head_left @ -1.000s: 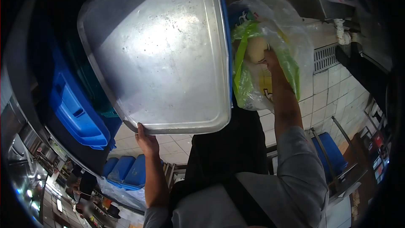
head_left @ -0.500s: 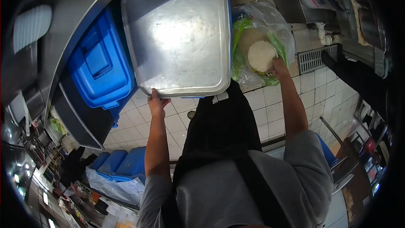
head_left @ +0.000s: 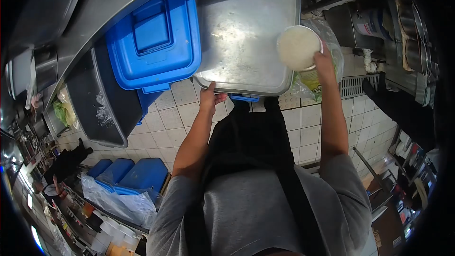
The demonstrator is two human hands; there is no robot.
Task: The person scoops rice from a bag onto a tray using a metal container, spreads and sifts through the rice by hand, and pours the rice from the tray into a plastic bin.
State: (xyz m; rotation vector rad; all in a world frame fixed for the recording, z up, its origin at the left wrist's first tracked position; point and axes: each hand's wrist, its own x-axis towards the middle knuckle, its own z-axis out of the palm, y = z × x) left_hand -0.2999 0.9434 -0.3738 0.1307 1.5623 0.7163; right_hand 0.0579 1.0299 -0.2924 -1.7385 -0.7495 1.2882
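My right hand [head_left: 324, 68] grips the rim of a round metal bowl [head_left: 322, 47] filled with white rice [head_left: 298, 47]. The bowl is above the right edge of a large square metal tray [head_left: 241, 42]. At the tray's near left corner, my left hand [head_left: 208, 98] grips the edge, thumb on top and the other fingers below. A blue handle [head_left: 244, 98] shows under the tray's near edge. Partly hidden behind the bowl, a clear and green plastic bag [head_left: 310, 83] is on the floor to the right.
Left of the tray is a blue lidded bin [head_left: 187, 61], beside a dark grey tub [head_left: 111, 99]. A steel counter edge [head_left: 118, 7] curves overhead. Blue containers [head_left: 142, 178] stand behind at left. A floor drain grate [head_left: 353, 86] lies right. Another person [head_left: 50, 182] is far left.
My right hand has lifted the bowl of rice out of the bag and moved it left over the tray's edge. My left hand stays at the tray's corner; the view has shifted.
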